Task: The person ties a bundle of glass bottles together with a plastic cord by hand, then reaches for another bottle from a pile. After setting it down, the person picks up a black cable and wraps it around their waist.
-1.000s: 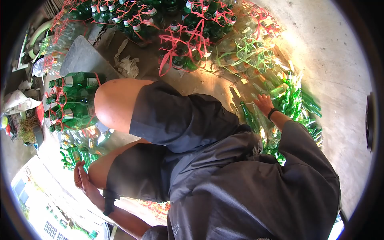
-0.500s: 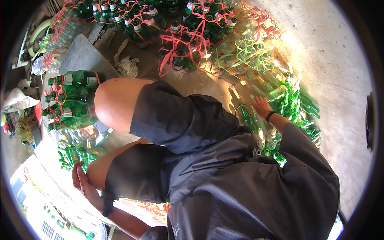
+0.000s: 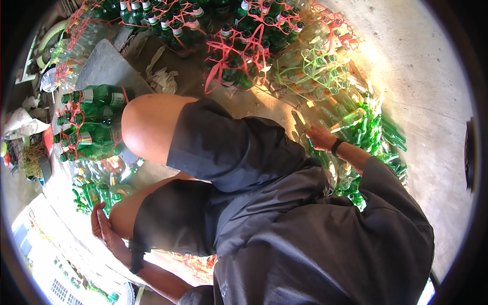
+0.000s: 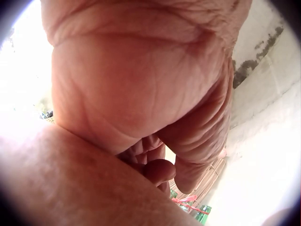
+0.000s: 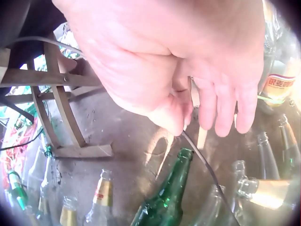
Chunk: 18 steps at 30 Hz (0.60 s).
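In the right wrist view my right hand (image 5: pixel 188 70) pinches a thin dark cord (image 5: pixel 207 165) between thumb and forefinger, the other fingers hanging down. Under it a green bottle (image 5: pixel 162 205) lies on the floor, not touched. The head view has this hand (image 3: pixel 321 139) at the near edge of a heap of loose green and clear bottles (image 3: pixel 363 127). My left hand (image 3: pixel 109 236) lies against the outside of the lower knee, fingers fairly straight and holding nothing; in the left wrist view its palm (image 4: pixel 127 80) is against bare skin.
Bottles tied with red string (image 3: pixel 94 122) stand beyond the upper knee. More bundles in red (image 3: pixel 239 61) and green string (image 3: pixel 317 68) stand across the floor. A slatted stool (image 5: pixel 66 108) is beside my right hand, and a grey slab (image 3: pixel 107 66) lies near the bundles.
My right hand has drawn back from the bottle heap toward my body, and its spread fingers have closed on the cord. The left hand has hardly moved.
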Available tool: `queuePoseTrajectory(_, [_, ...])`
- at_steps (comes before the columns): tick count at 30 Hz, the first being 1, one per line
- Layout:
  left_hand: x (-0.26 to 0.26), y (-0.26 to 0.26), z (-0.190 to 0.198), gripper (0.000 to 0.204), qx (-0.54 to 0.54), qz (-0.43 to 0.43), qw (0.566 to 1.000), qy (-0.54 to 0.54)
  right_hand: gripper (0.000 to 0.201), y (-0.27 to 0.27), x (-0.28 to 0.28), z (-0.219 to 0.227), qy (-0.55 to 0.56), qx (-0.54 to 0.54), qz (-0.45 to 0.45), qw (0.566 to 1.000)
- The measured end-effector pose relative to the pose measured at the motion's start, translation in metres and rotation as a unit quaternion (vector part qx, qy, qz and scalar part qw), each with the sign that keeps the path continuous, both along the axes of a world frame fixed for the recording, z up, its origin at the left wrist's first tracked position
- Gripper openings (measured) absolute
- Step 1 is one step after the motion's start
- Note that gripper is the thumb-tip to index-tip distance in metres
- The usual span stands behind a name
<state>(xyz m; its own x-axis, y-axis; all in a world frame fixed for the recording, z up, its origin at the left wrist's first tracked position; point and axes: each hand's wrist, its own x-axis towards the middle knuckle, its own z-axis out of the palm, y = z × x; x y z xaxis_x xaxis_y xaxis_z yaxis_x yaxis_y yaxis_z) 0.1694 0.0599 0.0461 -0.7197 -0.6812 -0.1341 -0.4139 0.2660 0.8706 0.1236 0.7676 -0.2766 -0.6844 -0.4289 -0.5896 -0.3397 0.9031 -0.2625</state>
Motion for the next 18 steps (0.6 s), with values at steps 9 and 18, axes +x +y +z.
queuePoseTrajectory(9, [-0.001,-0.001,0.001,0.038,-0.008,-0.012,1.000,-0.026,0.018,-0.006,-0.011,0.018,-0.048,-0.025,-0.005,0.999])
queuePoseTrajectory(18, [0.000,-0.002,0.001,0.037,-0.012,-0.011,1.000,-0.026,0.015,-0.057,-0.113,0.114,0.220,-0.123,-0.109,0.961])
